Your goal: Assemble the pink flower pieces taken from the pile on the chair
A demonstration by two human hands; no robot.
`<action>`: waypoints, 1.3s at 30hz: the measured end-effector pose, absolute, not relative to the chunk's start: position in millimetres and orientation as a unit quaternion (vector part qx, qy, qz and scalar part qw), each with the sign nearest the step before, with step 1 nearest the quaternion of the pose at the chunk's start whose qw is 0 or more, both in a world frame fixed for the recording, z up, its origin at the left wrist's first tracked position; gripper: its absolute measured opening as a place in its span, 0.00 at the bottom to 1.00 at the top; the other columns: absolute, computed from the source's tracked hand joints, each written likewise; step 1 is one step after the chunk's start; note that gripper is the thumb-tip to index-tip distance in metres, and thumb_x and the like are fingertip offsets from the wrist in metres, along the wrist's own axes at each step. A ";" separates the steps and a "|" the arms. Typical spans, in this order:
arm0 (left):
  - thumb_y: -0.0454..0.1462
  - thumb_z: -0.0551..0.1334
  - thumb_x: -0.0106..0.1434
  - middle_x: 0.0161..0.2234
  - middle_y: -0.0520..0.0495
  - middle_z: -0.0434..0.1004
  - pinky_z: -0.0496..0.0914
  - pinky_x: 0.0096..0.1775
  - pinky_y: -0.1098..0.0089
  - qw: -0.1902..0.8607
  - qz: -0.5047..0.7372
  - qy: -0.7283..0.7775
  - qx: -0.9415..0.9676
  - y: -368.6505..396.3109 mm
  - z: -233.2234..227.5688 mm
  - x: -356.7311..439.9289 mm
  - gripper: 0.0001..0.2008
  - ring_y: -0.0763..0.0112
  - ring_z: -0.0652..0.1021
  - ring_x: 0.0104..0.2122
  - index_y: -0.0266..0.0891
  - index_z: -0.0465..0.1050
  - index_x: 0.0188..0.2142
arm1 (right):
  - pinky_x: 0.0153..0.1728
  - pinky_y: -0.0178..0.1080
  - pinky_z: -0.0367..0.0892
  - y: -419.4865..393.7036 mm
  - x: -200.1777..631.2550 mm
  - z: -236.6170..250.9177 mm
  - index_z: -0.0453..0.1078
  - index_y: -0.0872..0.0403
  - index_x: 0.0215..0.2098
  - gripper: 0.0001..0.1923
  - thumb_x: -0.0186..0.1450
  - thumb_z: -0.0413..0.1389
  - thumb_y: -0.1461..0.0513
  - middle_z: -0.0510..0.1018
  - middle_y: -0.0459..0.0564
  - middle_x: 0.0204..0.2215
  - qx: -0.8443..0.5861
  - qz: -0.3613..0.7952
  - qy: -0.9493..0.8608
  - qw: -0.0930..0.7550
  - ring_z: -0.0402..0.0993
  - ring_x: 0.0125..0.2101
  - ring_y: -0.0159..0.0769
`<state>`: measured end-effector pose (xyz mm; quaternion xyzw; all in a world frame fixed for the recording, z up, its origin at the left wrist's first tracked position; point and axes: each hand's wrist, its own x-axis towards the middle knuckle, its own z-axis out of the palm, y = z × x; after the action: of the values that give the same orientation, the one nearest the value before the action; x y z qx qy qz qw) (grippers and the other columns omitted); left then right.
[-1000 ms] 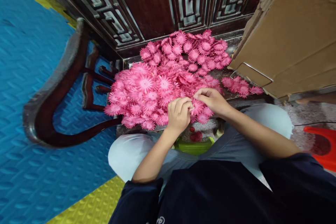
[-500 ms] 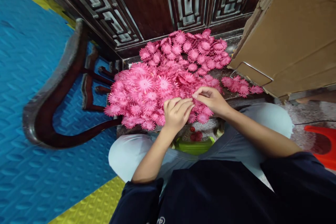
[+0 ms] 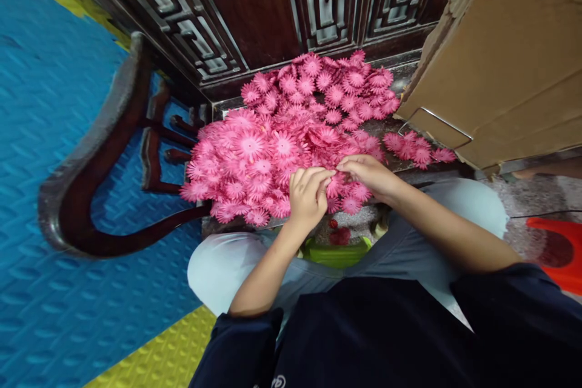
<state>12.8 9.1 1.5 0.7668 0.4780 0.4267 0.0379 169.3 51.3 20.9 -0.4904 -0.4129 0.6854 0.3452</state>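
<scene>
Heaped on a dark wooden seat (image 3: 213, 225) is a big pile of pink artificial flower heads (image 3: 254, 145). Over the pile's front right part, my left hand (image 3: 310, 195) has its fingers bent and drawn together at the tips. Close beside its fingertips, my right hand (image 3: 367, 174) makes a pinch of thumb and forefinger. What lies between the fingers of either hand is too small or hidden to make out. Pink flower heads sit under and between both hands.
A curved wooden armrest (image 3: 68, 206) rises at the left over blue foam mat (image 3: 27, 133). A cardboard box (image 3: 509, 66) stands at the right, near a bent metal wire (image 3: 441, 121) and a small cluster of flowers (image 3: 413, 148). Something bright green (image 3: 336, 254) shows between the knees.
My left hand has shifted slightly right, its fingers curling more. My right hand has turned a little and moved slightly right and down. The flower pile looks the same.
</scene>
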 end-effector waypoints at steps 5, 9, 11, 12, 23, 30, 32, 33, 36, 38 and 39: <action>0.31 0.52 0.63 0.33 0.48 0.75 0.63 0.37 0.68 0.010 0.453 0.486 0.747 6.3 0.0 15.6 0.10 0.69 0.71 0.33 0.41 0.71 0.40 | 0.28 0.34 0.57 50.7 167.1 17.6 0.69 0.56 0.20 0.06 0.48 0.58 0.60 0.70 0.41 0.18 -0.488 0.708 -0.369 0.352 0.63 0.22 0.27; 0.30 0.52 0.62 0.32 0.47 0.74 0.62 0.35 0.67 -0.041 0.477 0.472 0.740 2.5 -4.4 18.1 0.12 0.68 0.71 0.31 0.41 0.70 0.40 | 0.29 0.34 0.59 49.8 166.4 17.7 0.69 0.56 0.20 0.06 0.49 0.58 0.60 0.71 0.41 0.18 -0.483 0.699 -0.379 0.367 0.63 0.22 0.27; 0.31 0.51 0.62 0.31 0.47 0.75 0.61 0.36 0.67 -0.043 0.488 0.474 0.731 1.9 -6.4 18.8 0.11 0.68 0.71 0.32 0.41 0.70 0.40 | 0.29 0.34 0.60 49.9 167.4 20.4 0.69 0.56 0.20 0.06 0.49 0.58 0.61 0.71 0.41 0.18 -0.482 0.681 -0.398 0.381 0.63 0.22 0.26; 0.32 0.51 0.63 0.31 0.47 0.75 0.61 0.36 0.67 -0.038 0.492 0.483 0.723 2.3 -7.0 18.8 0.11 0.69 0.72 0.32 0.41 0.70 0.41 | 0.29 0.34 0.61 50.2 168.4 22.5 0.69 0.55 0.19 0.05 0.50 0.58 0.61 0.71 0.41 0.18 -0.483 0.667 -0.414 0.387 0.63 0.22 0.26; 0.35 0.53 0.65 0.32 0.46 0.74 0.61 0.39 0.67 -0.004 0.418 0.527 0.740 12.9 -4.4 9.7 0.13 0.68 0.70 0.34 0.40 0.72 0.45 | 0.34 0.36 0.63 50.5 174.1 29.6 0.69 0.55 0.22 0.03 0.53 0.59 0.64 0.73 0.42 0.21 -0.447 0.567 -0.548 0.422 0.67 0.25 0.28; 0.38 0.59 0.60 0.33 0.45 0.72 0.61 0.38 0.66 -0.035 0.384 0.507 0.771 14.6 -2.4 6.5 0.11 0.67 0.69 0.35 0.40 0.74 0.42 | 0.34 0.37 0.63 51.2 175.0 26.8 0.68 0.54 0.22 0.06 0.55 0.58 0.61 0.73 0.43 0.22 -0.456 0.550 -0.560 0.420 0.66 0.25 0.29; 0.37 0.59 0.60 0.33 0.46 0.72 0.60 0.37 0.66 -0.046 0.374 0.512 0.772 15.8 -2.1 5.2 0.09 0.66 0.68 0.35 0.42 0.74 0.40 | 0.35 0.38 0.63 51.6 175.6 26.7 0.68 0.54 0.22 0.06 0.55 0.57 0.61 0.72 0.43 0.22 -0.459 0.541 -0.566 0.419 0.66 0.25 0.29; 0.36 0.60 0.60 0.32 0.46 0.71 0.60 0.37 0.66 -0.054 0.370 0.514 0.772 16.2 -2.0 4.7 0.08 0.66 0.68 0.34 0.42 0.75 0.38 | 0.35 0.38 0.63 51.7 175.6 26.3 0.68 0.54 0.22 0.06 0.55 0.57 0.61 0.72 0.44 0.22 -0.458 0.539 -0.573 0.414 0.66 0.26 0.30; 0.34 0.59 0.60 0.33 0.46 0.72 0.59 0.36 0.65 -0.058 0.363 0.512 0.776 15.1 -0.1 5.0 0.05 0.65 0.68 0.35 0.42 0.74 0.34 | 0.38 0.39 0.64 51.7 175.1 24.8 0.70 0.54 0.26 0.04 0.56 0.57 0.60 0.74 0.45 0.25 -0.439 0.552 -0.588 0.396 0.68 0.30 0.32; 0.33 0.58 0.60 0.34 0.46 0.73 0.59 0.37 0.65 -0.038 0.363 0.502 0.784 12.7 2.7 6.4 0.06 0.65 0.69 0.36 0.42 0.73 0.33 | 0.45 0.41 0.63 51.8 174.8 23.9 0.71 0.53 0.31 0.06 0.56 0.55 0.59 0.76 0.46 0.31 -0.398 0.592 -0.578 0.396 0.70 0.37 0.35; 0.33 0.57 0.61 0.34 0.46 0.74 0.59 0.37 0.65 -0.024 0.364 0.494 0.789 11.3 4.5 7.3 0.06 0.65 0.69 0.36 0.42 0.72 0.33 | 0.48 0.42 0.61 52.0 175.0 23.6 0.72 0.52 0.34 0.09 0.57 0.54 0.59 0.77 0.47 0.35 -0.369 0.620 -0.567 0.397 0.70 0.40 0.36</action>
<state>7.3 11.3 4.5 0.7889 0.4944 0.3642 -0.0239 175.0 52.0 23.6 -0.3688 -0.5673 0.6202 0.3969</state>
